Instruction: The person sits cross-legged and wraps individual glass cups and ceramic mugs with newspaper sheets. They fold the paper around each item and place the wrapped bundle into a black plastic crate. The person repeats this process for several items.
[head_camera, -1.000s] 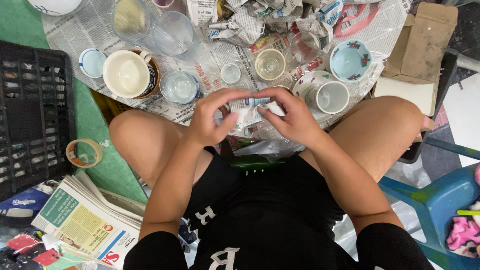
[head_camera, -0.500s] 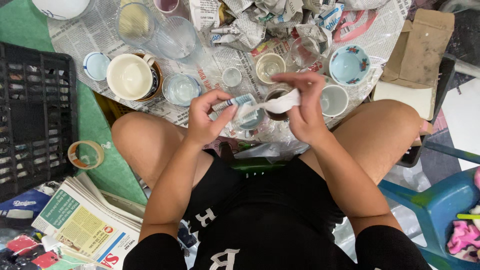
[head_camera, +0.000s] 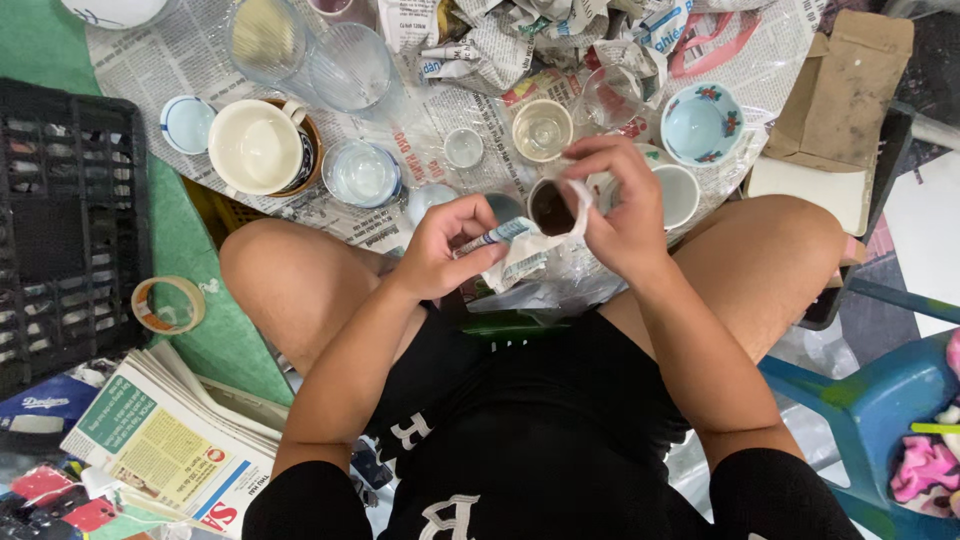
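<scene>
head view: left hand (head_camera: 445, 250) grips a crumpled paper sheet (head_camera: 520, 262); right hand (head_camera: 618, 215) is closed around a small dark-lined cup (head_camera: 552, 207), held above the knees. the hands are close together. newspaper (head_camera: 150, 75) covers the floor, carrying mugs, bowls and glasses. a black crate (head_camera: 60, 240) stands on a green mat (head_camera: 215, 330).

Pretty cramped up front: the newspaper sheet (head_camera: 180, 70) is packed with a cream mug (head_camera: 255, 147), clear glasses (head_camera: 350, 65), small bowls (head_camera: 702, 122) and crumpled paper (head_camera: 520, 40). A black crate (head_camera: 60, 230) walls off the left. Only open lane is the green mat (head_camera: 225, 340) around the tape roll (head_camera: 167, 304).
</scene>
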